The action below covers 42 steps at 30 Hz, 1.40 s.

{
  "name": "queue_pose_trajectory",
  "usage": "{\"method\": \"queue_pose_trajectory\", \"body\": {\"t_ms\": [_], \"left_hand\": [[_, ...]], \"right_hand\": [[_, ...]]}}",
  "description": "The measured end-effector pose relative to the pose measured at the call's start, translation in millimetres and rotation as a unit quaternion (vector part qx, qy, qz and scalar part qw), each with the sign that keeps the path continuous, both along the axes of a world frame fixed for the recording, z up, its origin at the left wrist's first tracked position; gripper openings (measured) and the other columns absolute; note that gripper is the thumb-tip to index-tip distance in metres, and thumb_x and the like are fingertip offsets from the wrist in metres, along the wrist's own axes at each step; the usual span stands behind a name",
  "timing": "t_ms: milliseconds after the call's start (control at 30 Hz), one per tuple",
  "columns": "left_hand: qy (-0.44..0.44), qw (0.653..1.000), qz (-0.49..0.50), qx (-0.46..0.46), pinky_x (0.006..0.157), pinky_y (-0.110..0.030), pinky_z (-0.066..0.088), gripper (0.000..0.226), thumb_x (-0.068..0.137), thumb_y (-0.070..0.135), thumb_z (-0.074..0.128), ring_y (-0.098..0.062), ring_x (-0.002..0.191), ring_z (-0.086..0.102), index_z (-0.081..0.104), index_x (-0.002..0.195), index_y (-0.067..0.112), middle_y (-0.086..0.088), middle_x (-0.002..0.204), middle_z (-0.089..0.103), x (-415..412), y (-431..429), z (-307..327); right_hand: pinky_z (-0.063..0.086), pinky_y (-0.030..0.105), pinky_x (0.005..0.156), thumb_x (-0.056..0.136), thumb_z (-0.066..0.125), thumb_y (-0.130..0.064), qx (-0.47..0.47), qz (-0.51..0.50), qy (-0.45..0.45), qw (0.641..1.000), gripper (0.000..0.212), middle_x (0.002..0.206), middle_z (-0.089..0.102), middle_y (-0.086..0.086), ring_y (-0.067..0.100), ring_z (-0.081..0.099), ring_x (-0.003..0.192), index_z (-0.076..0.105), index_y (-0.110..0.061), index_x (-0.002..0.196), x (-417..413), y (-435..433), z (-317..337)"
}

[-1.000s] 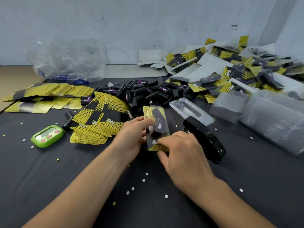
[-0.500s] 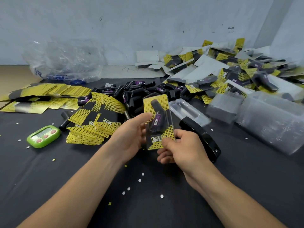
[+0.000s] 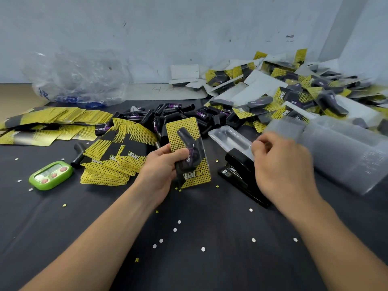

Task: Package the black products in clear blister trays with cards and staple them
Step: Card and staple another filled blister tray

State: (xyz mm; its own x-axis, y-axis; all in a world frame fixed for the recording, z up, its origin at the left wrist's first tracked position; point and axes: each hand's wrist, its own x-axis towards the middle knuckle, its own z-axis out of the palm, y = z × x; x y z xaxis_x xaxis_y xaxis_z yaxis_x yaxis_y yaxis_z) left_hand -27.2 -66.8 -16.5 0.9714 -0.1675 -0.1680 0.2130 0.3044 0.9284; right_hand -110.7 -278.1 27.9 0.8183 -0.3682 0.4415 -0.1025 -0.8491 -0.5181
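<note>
The left hand [image 3: 161, 166] gripped the yellow dotted card pack [image 3: 182, 131], a black product under its clear blister, thumb across the front. Right of it, the right hand [image 3: 281, 164] hovered over the black stapler [image 3: 241, 171], fingers loosely curled, apparently empty though blurred. The pack looked light, slick and springy; pinching the card edges seemed safest
</note>
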Motion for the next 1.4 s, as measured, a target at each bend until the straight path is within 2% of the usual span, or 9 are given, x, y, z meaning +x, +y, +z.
{"method": "queue_pose_trajectory", "body": {"t_ms": [133,233,333,467,567,867,1033,1167,1400], "left_hand": [[0.005,1.0,-0.001,-0.004,0.068,-0.036,0.063,0.018,0.095,0.001,0.065,-0.025,0.089,0.078,0.07,0.112,0.003,-0.019,0.11,0.077,-0.5,1.3,-0.9],[0.011,0.999,0.009,-0.029,0.08,-0.044,0.063,0.032,0.095,0.002,0.065,-0.027,0.096,0.077,0.062,0.128,0.001,-0.02,0.113,0.076,2.1,0.6,0.0],[0.02,0.996,0.04,-0.075,0.092,-0.05,0.059,0.052,0.095,0.001,0.066,-0.024,0.098,0.076,0.043,0.142,0.002,-0.016,0.107,0.078,4.4,0.6,0.7],[0.014,0.993,0.046,-0.107,0.071,-0.036,0.063,0.03,0.095,-0.001,0.064,-0.019,0.089,0.078,0.049,0.121,0.002,-0.014,0.101,0.079,5.3,2.4,1.1],[0.012,0.99,0.034,-0.139,0.083,-0.037,0.062,0.031,0.096,0.0,0.062,-0.018,0.089,0.076,0.053,0.126,0.003,-0.012,0.102,0.078,5.3,4.4,2.9],[-0.039,0.984,-0.048,-0.166,0.082,-0.034,0.062,0.049,0.087,0.015,0.064,-0.02,0.096,0.069,0.059,0.134,0.004,-0.013,0.119,0.068,-4.1,5.4,17.0],[-0.027,0.986,-0.058,-0.152,0.103,-0.043,0.049,0.057,0.085,0.019,0.066,-0.019,0.093,0.065,0.057,0.139,0.003,-0.015,0.123,0.064,-7.9,4.4,14.3],[-0.013,0.982,-0.066,-0.174,0.085,-0.035,0.037,0.038,0.081,0.02,0.074,-0.015,0.08,0.04,0.066,0.116,0.009,-0.013,0.106,0.048,-7.4,3.4,14.0],[-0.048,0.979,-0.079,-0.181,0.076,-0.03,0.063,0.039,0.086,0.016,0.067,-0.012,0.076,0.072,0.064,0.124,0.005,-0.008,0.102,0.076,-9.0,3.3,13.2]], "right_hand": [[0.041,0.04,0.067,0.108,0.03,-0.043,0.058,0.053,0.23,0.97,0.055,0.07,0.056,0.01,0.034,0.054,0.074,0.044,-0.014,0.063,3.1,-4.9,-9.8],[0.046,0.036,0.068,0.101,0.032,-0.063,0.061,0.13,0.247,0.958,0.051,0.077,0.063,-0.001,0.027,0.061,0.084,0.059,-0.028,0.076,-2.8,2.1,-13.0],[0.048,0.04,0.088,0.095,0.04,-0.072,0.013,0.151,0.262,0.953,0.053,0.115,0.067,-0.001,0.032,0.059,0.116,0.06,-0.031,0.122,-10.5,13.3,-12.9],[0.043,0.038,0.091,0.087,0.064,-0.068,-0.05,0.154,0.274,0.948,0.067,0.124,0.057,-0.001,0.027,0.056,0.12,0.047,-0.023,0.132,-14.3,32.9,-17.3],[0.045,0.035,0.086,0.082,0.069,-0.063,-0.101,0.149,0.28,0.943,0.059,0.116,0.056,-0.003,0.022,0.056,0.11,0.046,-0.024,0.121,-13.4,40.2,-18.9],[0.056,0.025,0.067,0.048,0.071,-0.062,0.24,0.237,0.256,0.906,0.055,0.09,0.072,-0.022,-0.001,0.068,0.079,0.067,-0.047,0.101,-15.7,32.3,-9.5],[0.061,0.037,0.073,0.048,0.071,-0.06,0.318,0.24,0.23,0.888,0.056,0.089,0.074,-0.011,0.012,0.072,0.084,0.07,-0.041,0.1,-14.6,37.5,-11.5],[0.06,0.038,0.066,0.048,0.072,-0.058,0.364,0.224,0.213,0.879,0.052,0.079,0.073,-0.008,0.014,0.071,0.074,0.07,-0.034,0.094,-13.9,42.6,-10.4],[0.062,0.052,0.079,0.047,0.074,-0.057,0.386,0.215,0.18,0.879,0.056,0.087,0.075,-0.001,0.024,0.074,0.086,0.071,-0.029,0.095,-11.7,47.6,-14.0]]}}
